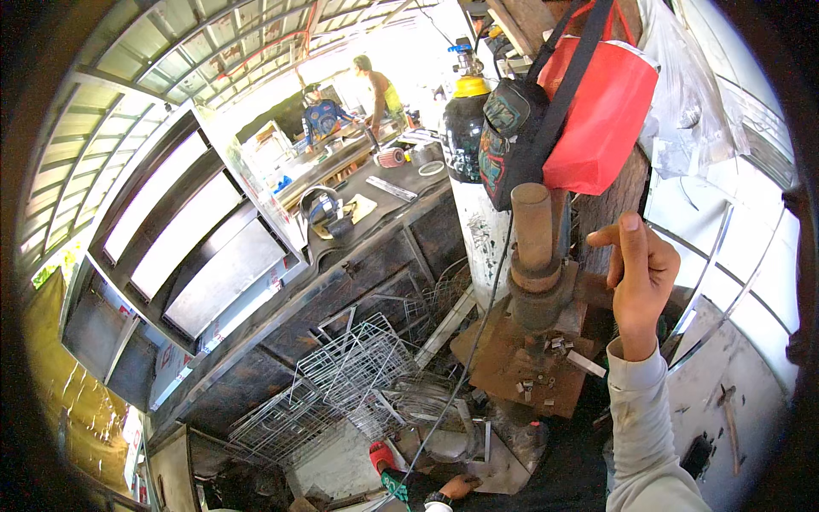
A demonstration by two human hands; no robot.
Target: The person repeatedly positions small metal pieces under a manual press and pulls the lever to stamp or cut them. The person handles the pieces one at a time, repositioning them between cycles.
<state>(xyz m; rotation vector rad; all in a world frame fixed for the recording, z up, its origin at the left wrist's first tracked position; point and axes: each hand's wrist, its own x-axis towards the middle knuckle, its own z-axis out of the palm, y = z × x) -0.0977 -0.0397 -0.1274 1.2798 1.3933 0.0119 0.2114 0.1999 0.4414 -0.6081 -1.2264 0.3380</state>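
My right hand (636,273), in a pale grey sleeve, is raised beside a rusty upright machine (537,264) that has a thick cylindrical post and stands on a rusty plate (503,367) strewn with small metal bits. The thumb points up and the index finger reaches left toward the post; I see nothing in the hand. My left hand (458,486), with a watch on the wrist, is low at the picture's bottom edge. It rests on a pale flat metal piece (503,469) on the floor; its grip is hidden.
Wire racks (358,375) lie piled on the floor by a dark workbench (375,247). A dark gas cylinder (465,128), a patterned pouch (512,136) and a red bag (601,111) hang or stand by a wooden post. Two people (380,90) work far behind.
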